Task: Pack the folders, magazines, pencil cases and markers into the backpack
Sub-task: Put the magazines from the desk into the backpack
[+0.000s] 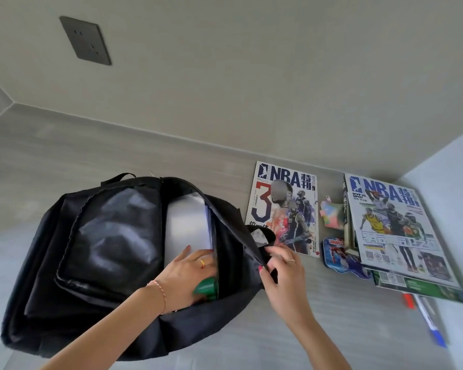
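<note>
Our right hand [281, 265] pinches the floppy backpack [104, 249] flap open; our left hand [187, 268] presses a slick, stiffish folder [187, 225] inside, just past its fingertips (green thing under the palm, can't tell if gripped). We'd hold folders by the edges.

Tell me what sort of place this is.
Likely a desk or built-in worktop at home or in a dorm: grey surface against a wall, wall socket, sports magazines beside a backpack.

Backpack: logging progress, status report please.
Left hand inside backpack on green item. Right hand grips opening edge. Magazines, markers still outside.
</note>
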